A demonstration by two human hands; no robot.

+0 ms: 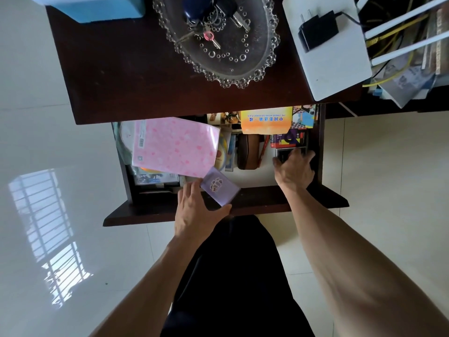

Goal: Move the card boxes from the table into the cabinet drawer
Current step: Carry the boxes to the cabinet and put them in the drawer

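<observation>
Right hand (294,170), fingers spread, presses a dark card box (288,153) into the open drawer's (243,177) right-of-centre corner beside a purple box (291,138), apparently packing tightly, while left hand (194,210) pinches a lilac card box (220,187) over the front edge, ready next

- Lilac card box (220,186): pale purple with a small white-and-purple picture on its upper face, tilted, held over the front edge of the open cabinet drawer (318,147), left of its middle.
- Dark card box (285,153): black with a thin pale frame line (its far part alone shows), lying flat on the drawer's white floor by the right wall, just before a purple, red and yellow box (290,138).
</observation>
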